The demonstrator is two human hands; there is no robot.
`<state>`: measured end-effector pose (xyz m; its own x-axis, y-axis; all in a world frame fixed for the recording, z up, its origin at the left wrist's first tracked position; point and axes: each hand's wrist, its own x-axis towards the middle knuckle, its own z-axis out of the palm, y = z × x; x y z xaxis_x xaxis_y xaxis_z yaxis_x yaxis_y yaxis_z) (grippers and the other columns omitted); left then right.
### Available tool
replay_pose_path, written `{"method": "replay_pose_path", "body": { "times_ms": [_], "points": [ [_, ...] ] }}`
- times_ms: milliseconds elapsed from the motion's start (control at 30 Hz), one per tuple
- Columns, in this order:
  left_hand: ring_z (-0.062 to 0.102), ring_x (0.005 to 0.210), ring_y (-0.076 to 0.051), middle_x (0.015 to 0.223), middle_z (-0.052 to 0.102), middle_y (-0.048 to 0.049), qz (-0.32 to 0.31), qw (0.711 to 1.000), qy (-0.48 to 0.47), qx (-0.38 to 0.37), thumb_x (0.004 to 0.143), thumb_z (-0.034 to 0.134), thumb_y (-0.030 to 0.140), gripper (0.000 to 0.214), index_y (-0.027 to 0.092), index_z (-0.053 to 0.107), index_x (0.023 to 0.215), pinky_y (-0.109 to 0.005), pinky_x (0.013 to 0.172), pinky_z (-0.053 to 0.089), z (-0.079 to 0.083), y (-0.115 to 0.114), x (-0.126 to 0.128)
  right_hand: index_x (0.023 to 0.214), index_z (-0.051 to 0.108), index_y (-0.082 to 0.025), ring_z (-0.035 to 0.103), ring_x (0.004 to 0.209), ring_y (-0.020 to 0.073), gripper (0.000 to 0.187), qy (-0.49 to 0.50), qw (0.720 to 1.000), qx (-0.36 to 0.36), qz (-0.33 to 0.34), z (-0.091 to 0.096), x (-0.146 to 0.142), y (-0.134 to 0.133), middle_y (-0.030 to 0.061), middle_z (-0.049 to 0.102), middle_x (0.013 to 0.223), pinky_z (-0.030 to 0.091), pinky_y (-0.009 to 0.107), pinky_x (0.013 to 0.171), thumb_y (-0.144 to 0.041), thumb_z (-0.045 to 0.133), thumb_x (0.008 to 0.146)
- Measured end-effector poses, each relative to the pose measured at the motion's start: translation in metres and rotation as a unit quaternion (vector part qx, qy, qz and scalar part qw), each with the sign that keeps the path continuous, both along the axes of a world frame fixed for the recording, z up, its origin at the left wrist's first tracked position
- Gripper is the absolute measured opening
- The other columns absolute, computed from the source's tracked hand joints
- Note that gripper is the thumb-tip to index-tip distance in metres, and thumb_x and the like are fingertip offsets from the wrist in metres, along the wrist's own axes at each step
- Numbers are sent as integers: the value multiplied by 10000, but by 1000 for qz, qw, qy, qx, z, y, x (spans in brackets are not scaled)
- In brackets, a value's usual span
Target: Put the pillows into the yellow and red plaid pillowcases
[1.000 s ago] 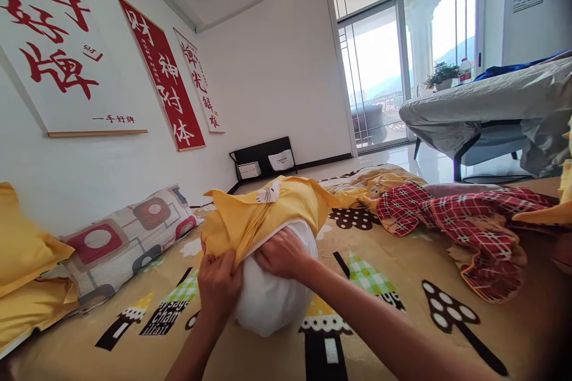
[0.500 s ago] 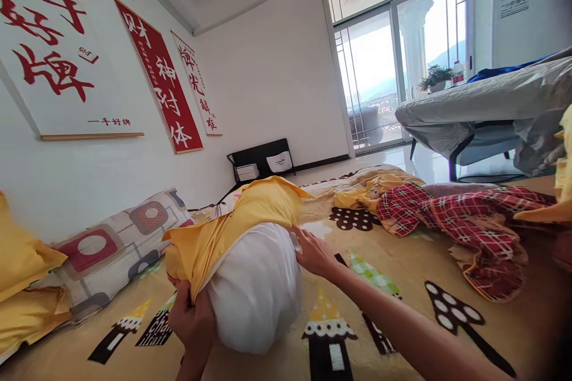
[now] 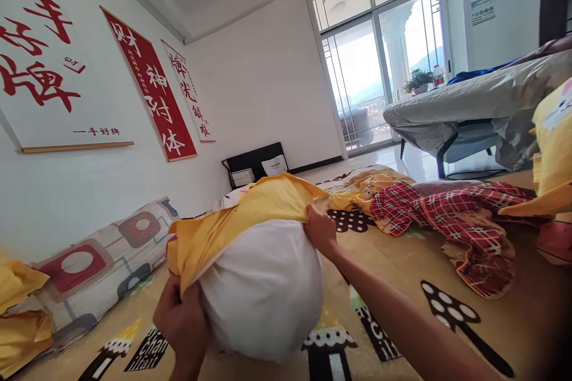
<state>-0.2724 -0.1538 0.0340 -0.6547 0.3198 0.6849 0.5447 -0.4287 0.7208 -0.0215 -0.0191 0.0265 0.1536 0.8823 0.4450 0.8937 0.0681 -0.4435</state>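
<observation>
A white pillow bulges toward me, its far part covered by a yellow pillowcase. My left hand is closed on the case's edge at the pillow's left side. On the right side, my right hand pinches the opposite edge of the same case. Part of a printed picture shows on the case's far left. How far the pillow reaches inside the case is hidden.
A patterned blanket covers the bed. Red plaid cloth lies crumpled at right, near a yellow cushion. At left are a grey patterned pillow and yellow cloth. A covered table stands beyond.
My right hand has shifted to the right, drawing the case's opening wider. The white pillow looks broader and sits a little nearer. My view has turned slightly right.
</observation>
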Motion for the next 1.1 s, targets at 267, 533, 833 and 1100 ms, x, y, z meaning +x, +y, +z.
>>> {"method": "replay_pose_path", "body": {
  "times_ms": [267,533,833,1100],
  "points": [
    [352,432,-81,434,378,79,-139,965,-34,-221,568,589,407,314,214,348,513,-222,450,326,34,106,-45,1081,592,-204,620,930,227,384,-89,993,73,29,50,14,-36,84,685,990,371,311,781,-60,393,785],
    [611,876,-215,968,669,-74,-208,940,188,-195,739,570,463,326,184,648,886,-316,766,491,14,76,-29,974,649,-177,653,866,235,279,-124,989,-64,44,22,34,-27,115,696,912,383,275,647,-107,474,769],
    [224,1415,-225,1526,283,0,-429,573,615,-331,908,444,501,544,334,362,1420,-479,1170,100,33,19,47,933,652,-182,596,769,178,350,-80,986,88,120,62,0,-67,61,660,960,312,269,611,-23,448,698],
    [341,1360,-179,1388,508,29,-397,587,616,-344,969,321,431,387,356,521,1291,-498,1161,73,-7,86,68,811,632,-170,442,590,112,328,-29,952,256,166,97,-22,-101,24,570,775,285,240,575,12,403,662]
  ]
}}
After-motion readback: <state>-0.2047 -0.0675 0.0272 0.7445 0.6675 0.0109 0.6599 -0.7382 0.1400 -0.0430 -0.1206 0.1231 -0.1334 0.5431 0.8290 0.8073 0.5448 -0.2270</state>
